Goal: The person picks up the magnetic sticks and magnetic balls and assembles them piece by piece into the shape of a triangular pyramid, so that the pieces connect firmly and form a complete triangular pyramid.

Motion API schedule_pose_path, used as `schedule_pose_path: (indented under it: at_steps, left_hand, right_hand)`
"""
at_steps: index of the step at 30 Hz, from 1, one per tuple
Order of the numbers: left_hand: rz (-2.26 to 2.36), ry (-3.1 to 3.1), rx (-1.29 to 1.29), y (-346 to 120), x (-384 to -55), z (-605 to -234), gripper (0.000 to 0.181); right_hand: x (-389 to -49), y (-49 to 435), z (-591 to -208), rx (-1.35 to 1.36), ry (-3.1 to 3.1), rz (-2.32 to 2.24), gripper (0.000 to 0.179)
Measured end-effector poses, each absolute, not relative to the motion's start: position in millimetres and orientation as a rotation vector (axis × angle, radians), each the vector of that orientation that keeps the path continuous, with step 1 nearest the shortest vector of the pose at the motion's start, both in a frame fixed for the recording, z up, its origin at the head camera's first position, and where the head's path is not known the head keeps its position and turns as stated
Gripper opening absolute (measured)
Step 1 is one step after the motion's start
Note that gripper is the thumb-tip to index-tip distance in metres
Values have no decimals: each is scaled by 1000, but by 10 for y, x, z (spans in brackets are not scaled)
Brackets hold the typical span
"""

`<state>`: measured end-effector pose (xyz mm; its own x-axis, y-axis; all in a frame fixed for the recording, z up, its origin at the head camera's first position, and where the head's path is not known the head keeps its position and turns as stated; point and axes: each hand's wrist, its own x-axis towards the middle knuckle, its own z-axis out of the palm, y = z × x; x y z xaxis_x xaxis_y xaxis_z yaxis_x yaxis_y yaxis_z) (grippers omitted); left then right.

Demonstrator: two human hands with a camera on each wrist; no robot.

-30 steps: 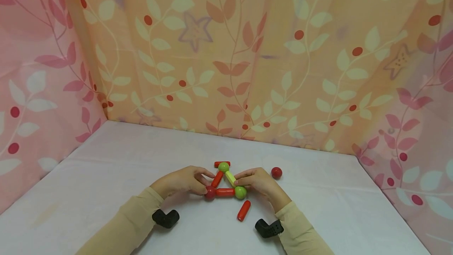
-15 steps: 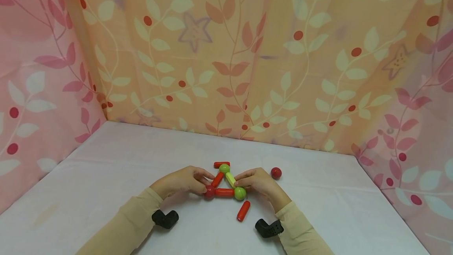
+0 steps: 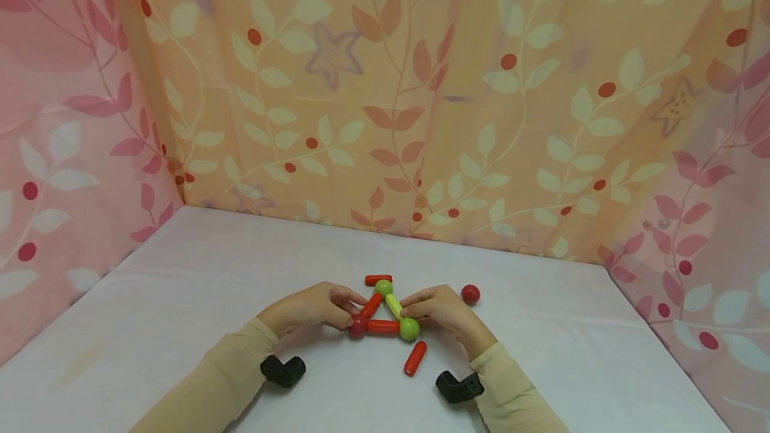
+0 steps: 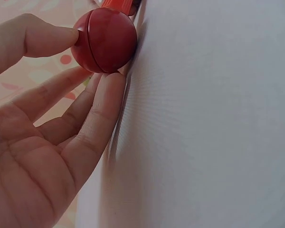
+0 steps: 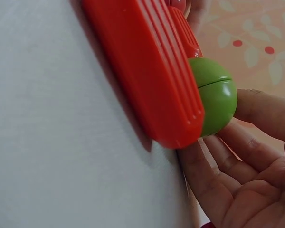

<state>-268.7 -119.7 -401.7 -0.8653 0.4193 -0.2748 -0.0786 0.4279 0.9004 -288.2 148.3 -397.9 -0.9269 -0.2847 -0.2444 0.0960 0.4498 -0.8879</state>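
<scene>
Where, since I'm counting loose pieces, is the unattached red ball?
In the head view, the red ball lies on the table, right of the right grip and apart from the triangle.

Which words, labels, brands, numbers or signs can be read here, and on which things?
None: no readable text.
The glossy red ball and glossy green ball show only seams; the ridged red rod, only ridges.
The orange cloth backdrop bears leaves, dots and stars.
The black devices at the wrists are too small to judge.
</scene>
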Motion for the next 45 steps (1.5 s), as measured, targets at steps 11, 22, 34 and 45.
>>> schedule_pose_path:
  at_steps: [11,22,34,45]
  left_hand:
    - [1451,2245,227,-1165,-2661,-3997,45]
    - [1487,2223,330,-1189,-2693,-3990,42]
    - [1564,2414,312,-1240,-2775,-3895,32]
    - [1603,2483,192,-1117,-3094,-3858,34]
  right_hand:
    - [-2883,1474,-3969,-130,2382,-1422,23]
    - [-2887,1507,-3914,-123,2403,-1460,24]
    - [-2892,1817,-3771,24,2477,-1775,31]
    - [-2808,2169,-3780,113,2548,-1661,33]
